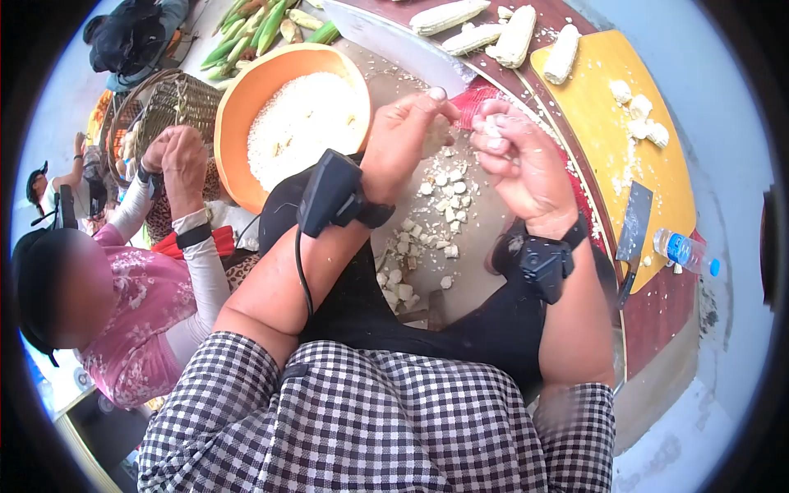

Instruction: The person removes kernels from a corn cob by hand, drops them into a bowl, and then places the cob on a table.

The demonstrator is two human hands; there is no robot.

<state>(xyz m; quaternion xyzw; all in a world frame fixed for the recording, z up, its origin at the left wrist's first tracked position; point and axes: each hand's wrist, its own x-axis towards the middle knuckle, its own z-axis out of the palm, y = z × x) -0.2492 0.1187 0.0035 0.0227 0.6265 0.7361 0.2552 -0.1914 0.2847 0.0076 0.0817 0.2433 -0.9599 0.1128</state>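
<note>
My left hand (400, 138) is raised over my lap, its thumb and fingers pinched together; whatever lies between them is hidden. Close beside it on the right, my right hand (526, 168) has its fingers curled in, with a small white piece of corn (493, 130) showing at the fingertips. The two hands do not appear joined by anything. Left of my left hand stands an orange basin (233, 148) holding loose pale corn kernels (300, 123). Below and between my hands, broken cob pieces (444, 197) lie scattered on the floor.
A yellow cutting board (657, 99) at right carries husked cobs, cob chunks and a cleaver (635, 222). Beside it lies a plastic bottle (689, 251). Several husked cobs (514, 37) lie at top. A person in pink (140, 304) sits at left, near a wicker basket (177, 107) and unhusked corn (267, 29).
</note>
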